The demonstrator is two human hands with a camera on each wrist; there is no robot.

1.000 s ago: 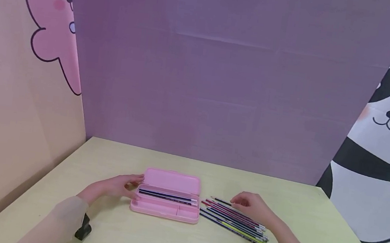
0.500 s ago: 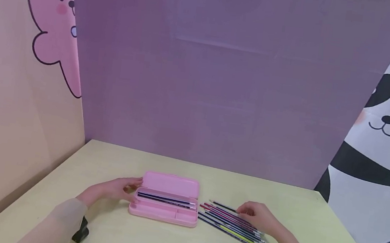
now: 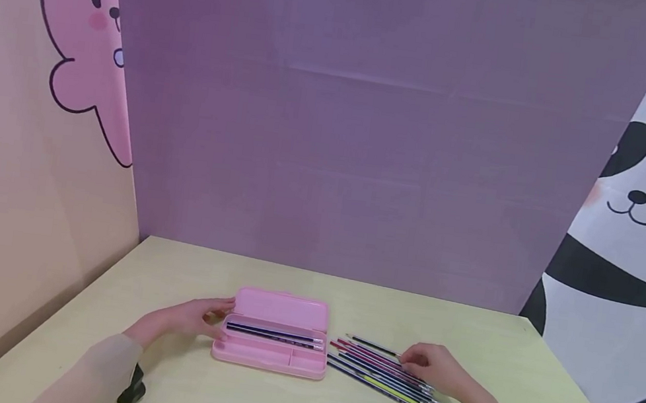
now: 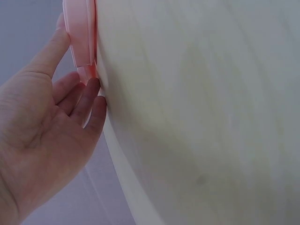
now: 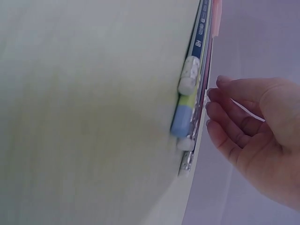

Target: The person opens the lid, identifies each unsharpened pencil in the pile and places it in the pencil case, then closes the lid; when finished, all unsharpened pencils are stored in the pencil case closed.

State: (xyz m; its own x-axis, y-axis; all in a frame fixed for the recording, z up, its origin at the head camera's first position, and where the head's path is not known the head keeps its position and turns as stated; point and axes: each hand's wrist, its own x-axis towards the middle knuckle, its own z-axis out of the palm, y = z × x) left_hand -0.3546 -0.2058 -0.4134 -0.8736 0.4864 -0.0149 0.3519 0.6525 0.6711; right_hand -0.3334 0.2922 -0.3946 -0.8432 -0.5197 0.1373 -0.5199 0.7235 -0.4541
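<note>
Head view: right of pink case (image 3: 281,308), touched by relaxed left hand (image 3: 193,317), black pencil (image 3: 374,345) is being further uncovered by right hand (image 3: 437,369), grasp unclear.

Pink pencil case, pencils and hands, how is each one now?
Pink pencil case, open
Lid, folded back
Two pencils, lying inside the case
Loose pencils, bunched beside the case
Dark pencil, lying along the loose pencils' far side
Left hand, touching the case
Right hand, by the dark pencil, grip unclear
</note>
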